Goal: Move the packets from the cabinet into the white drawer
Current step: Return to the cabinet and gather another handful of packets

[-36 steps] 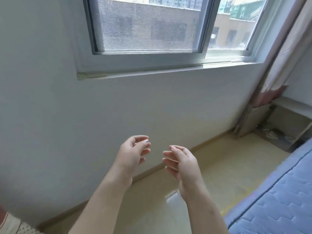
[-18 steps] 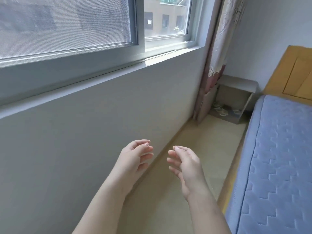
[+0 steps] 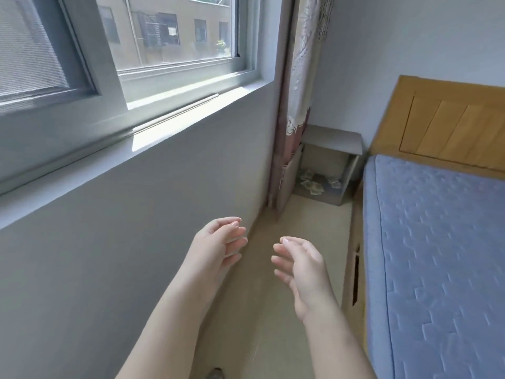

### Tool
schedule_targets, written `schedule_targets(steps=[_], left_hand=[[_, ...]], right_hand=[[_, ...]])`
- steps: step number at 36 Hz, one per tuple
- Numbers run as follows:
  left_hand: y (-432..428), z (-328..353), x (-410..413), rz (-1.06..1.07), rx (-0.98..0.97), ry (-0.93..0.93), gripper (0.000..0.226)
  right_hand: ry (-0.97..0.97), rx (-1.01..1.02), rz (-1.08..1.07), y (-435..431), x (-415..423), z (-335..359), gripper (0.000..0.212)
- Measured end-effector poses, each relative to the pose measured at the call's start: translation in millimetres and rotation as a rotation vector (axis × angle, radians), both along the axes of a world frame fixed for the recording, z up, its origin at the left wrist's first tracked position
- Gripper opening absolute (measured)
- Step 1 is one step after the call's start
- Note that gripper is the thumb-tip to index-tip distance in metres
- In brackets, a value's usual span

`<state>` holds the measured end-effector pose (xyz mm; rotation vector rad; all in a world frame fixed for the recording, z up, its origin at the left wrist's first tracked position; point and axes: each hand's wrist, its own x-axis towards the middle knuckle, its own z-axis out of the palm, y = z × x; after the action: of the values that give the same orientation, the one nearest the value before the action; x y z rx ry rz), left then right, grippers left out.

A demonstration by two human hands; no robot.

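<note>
Narrow strip of floor (image 3: pixel 308 222) runs btw the grey wall (image 3: pixel 136 242) under the window (image 3: pixel 175 36) on the left and the blue bed (image 3: pixel 437 242) w/ wooden headboard (image 3: pixel 451 127) on the right. At the far end, in the corner beside the curtain (image 3: pixel 300 77), sits the cabinet (image 3: pixel 332 138), low and open-fronted, w/ the opening facing the person.

The packets (image 3: pixel 314 184) lie flat on the cabinet's bottom, several of them, scattered across its width near the front. No white drawer can be picked out in view.

Left hand (image 3: pixel 218 242) and right hand (image 3: pixel 303 266) are both held out in front, palms turned inward, fingers relaxed and loosely bent, holding nothing, apart from each other.

Key relation: the packets are straight ahead and down at floor level, well apart from both hands, no obstacle btw. The right hand lines up almost directly w/ them and the left sits closer to the wall, so the right is prob. the better first reach. Looks like the approach stage: walk fwd, then stoop into the opening.
</note>
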<state>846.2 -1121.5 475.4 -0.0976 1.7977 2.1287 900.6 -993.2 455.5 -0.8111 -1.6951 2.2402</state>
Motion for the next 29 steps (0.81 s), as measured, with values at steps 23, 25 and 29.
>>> schedule_targets(steps=[23,25,29], left_hand=[[254,-10,-352,-0.281,-0.030,-0.067,0.014],[291,-12,-374,-0.279,-0.024,-0.060,0.015],[367,-4,-418,-0.277,-0.022,-0.056,0.015]], right_hand=[[-0.033,-0.059,-0.319,223,-310,-16,0.009],[-0.023,-0.047,-0.326,260,-332,-15,0.009],[-0.003,-0.016,-0.336,342,-377,-3,0.010]])
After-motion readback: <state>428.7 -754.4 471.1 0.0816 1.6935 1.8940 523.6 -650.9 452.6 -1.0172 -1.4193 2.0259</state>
